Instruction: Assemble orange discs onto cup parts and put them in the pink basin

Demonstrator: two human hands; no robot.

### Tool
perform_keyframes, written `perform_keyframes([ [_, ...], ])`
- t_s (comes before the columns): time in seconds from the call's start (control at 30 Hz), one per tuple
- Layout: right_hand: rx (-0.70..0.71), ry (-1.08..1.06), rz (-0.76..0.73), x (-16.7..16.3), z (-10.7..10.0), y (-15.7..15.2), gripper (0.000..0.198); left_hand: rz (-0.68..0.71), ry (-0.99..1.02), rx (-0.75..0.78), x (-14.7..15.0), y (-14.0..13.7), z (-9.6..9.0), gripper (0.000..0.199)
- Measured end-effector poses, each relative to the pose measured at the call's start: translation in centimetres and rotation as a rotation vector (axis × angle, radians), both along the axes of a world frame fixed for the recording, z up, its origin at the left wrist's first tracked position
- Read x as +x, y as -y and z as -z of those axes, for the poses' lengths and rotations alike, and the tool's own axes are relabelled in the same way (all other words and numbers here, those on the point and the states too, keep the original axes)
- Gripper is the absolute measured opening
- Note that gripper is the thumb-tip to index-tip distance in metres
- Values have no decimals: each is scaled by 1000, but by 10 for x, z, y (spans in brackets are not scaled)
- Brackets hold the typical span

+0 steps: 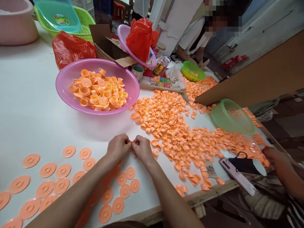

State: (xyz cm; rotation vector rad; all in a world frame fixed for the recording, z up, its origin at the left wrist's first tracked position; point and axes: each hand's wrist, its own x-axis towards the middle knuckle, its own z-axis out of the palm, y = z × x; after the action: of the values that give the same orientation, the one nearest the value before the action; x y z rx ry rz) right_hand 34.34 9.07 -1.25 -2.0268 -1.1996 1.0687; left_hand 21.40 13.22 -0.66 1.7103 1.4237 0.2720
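My left hand [118, 147] and my right hand [142, 148] meet over the table with fingertips pinched together. A bit of orange shows between them; most of that small orange piece is hidden by my fingers. Just right of my right hand begins a large heap of small orange toy cups [166, 126]. Flat round orange saucers [63, 171] with a raised ring lie spread out left of my left arm. More saucers [124, 191] lie between my forearms. Beyond my hands stands a pink-purple basin [68, 101] holding orange cups joined to saucers.
A green mesh basket [231, 117] sits among the cups at right. Near the table edge lie a phone [237, 175] and a black strap-like item. Another person's hand [273, 155] rests by the heap; a second person works beyond. Behind the basin are red bags [73, 49] and a cardboard box [104, 44].
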Motion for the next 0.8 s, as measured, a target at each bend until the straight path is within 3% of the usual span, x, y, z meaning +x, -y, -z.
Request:
perform_keyframes([
  [0.1,-15,-48,73,-4,4,2,14,4,16,37,-1,0,0,13],
  [0.2,17,-45,51,-8,1,5,15,16,67,85,0,1,3,11],
  [0.27,97,-34,13,-10,-1,12,13,2,133,127,-1,6,5,8],
  [0.4,365,66,-15,4,1,34,16,-57,282,162,-10,16,1,25],
  [0.5,430,407,152,36,-1,41,23,-208,406,272,-24,-5,-29,23],
  [0.57,332,591,204,59,-4,39,23,-350,452,427,-37,-34,-57,29],
  [0.67,202,633,140,80,-5,34,19,-464,305,724,-60,-68,-85,34],
  [0.73,182,619,122,84,-4,32,19,-306,188,759,-76,-66,-81,22],
  [0.8,181,622,131,82,-2,32,18,-17,118,618,-89,-45,-59,16],
])
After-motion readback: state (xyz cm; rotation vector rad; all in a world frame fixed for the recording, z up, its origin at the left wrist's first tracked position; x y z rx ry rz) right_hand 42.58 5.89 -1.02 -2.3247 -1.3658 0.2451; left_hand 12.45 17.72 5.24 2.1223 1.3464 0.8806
